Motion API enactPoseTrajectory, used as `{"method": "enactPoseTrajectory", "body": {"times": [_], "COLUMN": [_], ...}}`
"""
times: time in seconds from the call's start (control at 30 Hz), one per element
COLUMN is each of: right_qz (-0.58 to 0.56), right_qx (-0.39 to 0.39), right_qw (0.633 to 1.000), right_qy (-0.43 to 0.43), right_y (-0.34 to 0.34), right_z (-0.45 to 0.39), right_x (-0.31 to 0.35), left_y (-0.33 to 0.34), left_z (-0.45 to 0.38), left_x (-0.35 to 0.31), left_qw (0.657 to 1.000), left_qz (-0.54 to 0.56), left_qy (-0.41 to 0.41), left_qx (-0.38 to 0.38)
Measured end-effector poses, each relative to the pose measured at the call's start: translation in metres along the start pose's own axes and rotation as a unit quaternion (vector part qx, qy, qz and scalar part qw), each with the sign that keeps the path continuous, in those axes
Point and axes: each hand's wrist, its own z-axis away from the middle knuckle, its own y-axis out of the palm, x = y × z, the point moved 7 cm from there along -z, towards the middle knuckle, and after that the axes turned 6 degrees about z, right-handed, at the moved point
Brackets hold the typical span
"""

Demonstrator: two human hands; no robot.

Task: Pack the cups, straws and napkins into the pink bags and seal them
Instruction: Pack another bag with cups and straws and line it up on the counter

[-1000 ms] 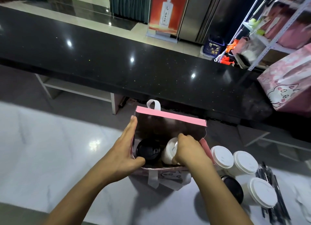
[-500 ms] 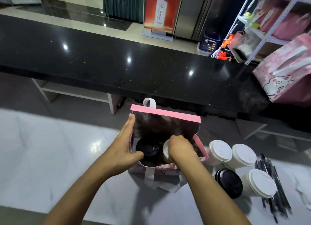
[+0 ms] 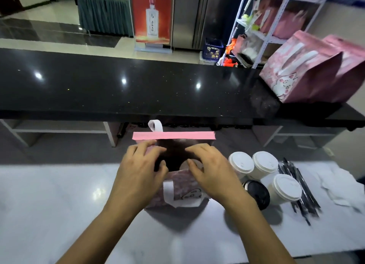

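Beside pink bag [image 3: 178, 190]: four cups [image 3: 263, 163], seemingly straws [image 3: 300, 186].

bag contents: hidden behind left hand [image 3: 138, 171] and right hand [image 3: 212, 171], dark inside the pink bag [image 3: 177, 192] | straws [image 3: 300, 188]: motion-blurred, count unclear | far sealed bag [image 3: 351, 52]: cut off by right edge | napkins [image 3: 339, 186]: blurred
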Motion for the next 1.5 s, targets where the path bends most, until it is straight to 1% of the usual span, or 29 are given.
{"method": "enactPoseTrajectory", "body": {"times": [0.1, 0.17, 0.27, 0.33, 0.47, 0.7, 0.83, 0.9, 1.0, 1.07, 1.13, 1.2, 1.3, 1.4, 1.5], "right_qz": [0.000, 0.005, 0.019, 0.023, 0.028, 0.023, 0.008, -0.007, 0.005, 0.030, 0.082, 0.137, 0.148, 0.109, 0.084], "right_qx": [-0.076, -0.105, -0.119, -0.133, -0.159, -0.147, -0.148, -0.128, -0.049, 0.012, 0.064, 0.098, 0.105, 0.086, 0.077], "right_qw": [0.997, 0.994, 0.991, 0.988, 0.979, 0.973, 0.954, 0.943, 0.935, 0.936, 0.934, 0.924, 0.913, 0.910, 0.911], "right_qy": [0.010, 0.026, 0.057, 0.073, 0.123, 0.174, 0.261, 0.309, 0.351, 0.351, 0.341, 0.343, 0.365, 0.390, 0.397], "right_y": [-0.008, -0.015, -0.027, -0.036, -0.061, -0.082, -0.071, -0.058, -0.033, -0.015, 0.000, 0.011, 0.021, 0.024, 0.024], "right_z": [0.020, 0.033, 0.055, 0.065, 0.099, 0.144, 0.163, 0.165, 0.157, 0.148, 0.140, 0.134, 0.133, 0.136, 0.142], "right_x": [-0.014, -0.028, -0.056, -0.073, -0.131, -0.245, -0.330, -0.370, -0.415, -0.431, -0.440, -0.445, -0.454, -0.461, -0.462], "left_y": [0.016, 0.031, 0.055, 0.062, 0.093, 0.159, 0.189, 0.202, 0.215, 0.220, 0.222, 0.224, 0.228, 0.230, 0.232], "left_z": [0.004, 0.008, 0.012, 0.014, 0.019, 0.022, 0.026, 0.031, 0.035, 0.035, 0.034, 0.031, 0.028, 0.024, 0.020], "left_x": [-0.034, -0.053, -0.081, -0.096, -0.147, -0.215, -0.238, -0.247, -0.253, -0.255, -0.257, -0.258, -0.257, -0.258, -0.259], "left_qw": [0.996, 0.992, 0.986, 0.985, 0.980, 0.980, 0.983, 0.983, 0.982, 0.983, 0.985, 0.985, 0.985, 0.987, 0.986], "left_qz": [-0.016, -0.025, -0.034, -0.034, -0.013, 0.000, 0.005, -0.003, -0.017, -0.019, -0.023, -0.027, -0.029, -0.028, -0.028], "left_qy": [0.080, 0.115, 0.142, 0.149, 0.180, 0.168, 0.141, 0.131, 0.124, 0.113, 0.103, 0.099, 0.090, 0.078, 0.076], "left_qx": [0.030, 0.054, 0.080, 0.078, 0.084, 0.108, 0.119, 0.129, 0.141, 0.141, 0.140, 0.139, 0.142, 0.141, 0.144]}}
